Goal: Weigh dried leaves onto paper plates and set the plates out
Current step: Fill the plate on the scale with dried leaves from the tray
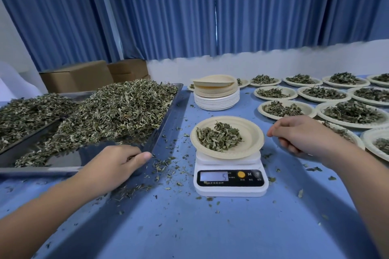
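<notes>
Deep blue with fine vertical pleats across the curtains (168,6); white on the wall (273,65) below. Lighter blue over the table cloth (210,227), speckled with green-grey crumbs. Dull grey-green with paler straw flecks in the dried leaves (219,136). Cream on the paper plate (253,131); tan above white in the stack of plates (216,99). White for the scale (230,191), with black panel and yellow button. Mirror silver on the tray (166,115); brown on the cardboard boxes (77,78).
</notes>
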Demonstrator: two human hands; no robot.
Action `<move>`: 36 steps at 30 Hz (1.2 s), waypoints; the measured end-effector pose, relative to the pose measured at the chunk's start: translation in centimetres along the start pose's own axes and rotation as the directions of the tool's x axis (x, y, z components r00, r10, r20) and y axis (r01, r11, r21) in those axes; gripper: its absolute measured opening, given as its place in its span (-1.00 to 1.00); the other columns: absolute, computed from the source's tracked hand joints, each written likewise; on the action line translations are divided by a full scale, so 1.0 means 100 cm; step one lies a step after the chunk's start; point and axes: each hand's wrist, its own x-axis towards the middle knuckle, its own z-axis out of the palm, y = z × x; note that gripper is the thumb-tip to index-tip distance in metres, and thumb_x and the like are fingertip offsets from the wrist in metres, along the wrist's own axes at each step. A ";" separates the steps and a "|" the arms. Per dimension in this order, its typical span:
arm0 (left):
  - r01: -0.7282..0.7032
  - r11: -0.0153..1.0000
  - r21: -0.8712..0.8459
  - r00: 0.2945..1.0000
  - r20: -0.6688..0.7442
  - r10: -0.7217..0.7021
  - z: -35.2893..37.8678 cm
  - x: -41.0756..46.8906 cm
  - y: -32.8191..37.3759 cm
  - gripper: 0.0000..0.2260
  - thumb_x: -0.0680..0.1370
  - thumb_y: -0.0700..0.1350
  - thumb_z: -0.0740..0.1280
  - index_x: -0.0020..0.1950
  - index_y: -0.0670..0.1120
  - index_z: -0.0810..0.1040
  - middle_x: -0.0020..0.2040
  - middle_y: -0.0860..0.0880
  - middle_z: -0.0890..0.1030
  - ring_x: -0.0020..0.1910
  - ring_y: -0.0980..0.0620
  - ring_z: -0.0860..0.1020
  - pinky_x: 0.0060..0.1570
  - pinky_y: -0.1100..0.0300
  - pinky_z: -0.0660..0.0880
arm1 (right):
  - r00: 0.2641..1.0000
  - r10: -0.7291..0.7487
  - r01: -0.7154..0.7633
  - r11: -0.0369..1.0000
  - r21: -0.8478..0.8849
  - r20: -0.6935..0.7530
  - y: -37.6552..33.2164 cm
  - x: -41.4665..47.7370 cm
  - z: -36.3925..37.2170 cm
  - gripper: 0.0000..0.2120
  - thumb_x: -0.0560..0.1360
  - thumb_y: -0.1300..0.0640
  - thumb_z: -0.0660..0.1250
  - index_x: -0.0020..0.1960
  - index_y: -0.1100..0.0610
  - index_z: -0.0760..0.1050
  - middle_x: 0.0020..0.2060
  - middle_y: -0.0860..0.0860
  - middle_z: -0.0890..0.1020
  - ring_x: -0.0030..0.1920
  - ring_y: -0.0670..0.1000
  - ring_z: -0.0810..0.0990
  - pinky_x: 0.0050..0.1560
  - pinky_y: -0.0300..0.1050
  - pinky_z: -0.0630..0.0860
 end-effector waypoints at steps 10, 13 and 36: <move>0.023 0.993 -0.113 0.993 -0.117 -0.036 -0.023 0.082 0.046 -0.58 0.61 0.13 0.18 -0.21 -0.16 0.58 -0.60 0.03 0.40 -0.70 0.18 0.26 -0.67 0.41 0.17 | 1.000 -0.017 0.017 1.000 -0.020 0.009 0.006 0.005 0.001 -0.78 0.53 0.21 0.26 -0.22 0.12 0.63 -0.54 0.00 0.49 -0.56 -0.04 0.32 -0.49 -0.19 0.27; -0.089 0.977 -0.193 0.979 -0.196 0.050 -0.026 0.111 0.088 -0.56 0.62 0.15 0.18 -0.30 -0.10 0.56 -0.60 0.06 0.40 -0.67 0.17 0.28 -0.65 0.41 0.19 | 1.000 -0.021 0.021 1.000 -0.012 0.011 0.008 0.007 0.001 -0.77 0.53 0.20 0.27 -0.24 0.11 0.64 -0.54 0.01 0.49 -0.57 -0.03 0.32 -0.55 -0.21 0.26; 0.047 0.999 -0.014 0.982 -0.181 -0.049 0.009 0.160 0.044 -0.75 0.59 -0.15 0.16 0.14 -0.04 0.60 0.16 -0.07 0.54 0.04 -0.08 0.53 0.08 0.06 0.49 | 0.979 -0.095 0.096 0.995 -0.002 -0.181 0.004 0.011 0.001 -0.77 0.53 0.23 0.24 -0.22 0.12 0.61 -0.57 0.00 0.45 -0.59 -0.02 0.29 -0.54 -0.24 0.22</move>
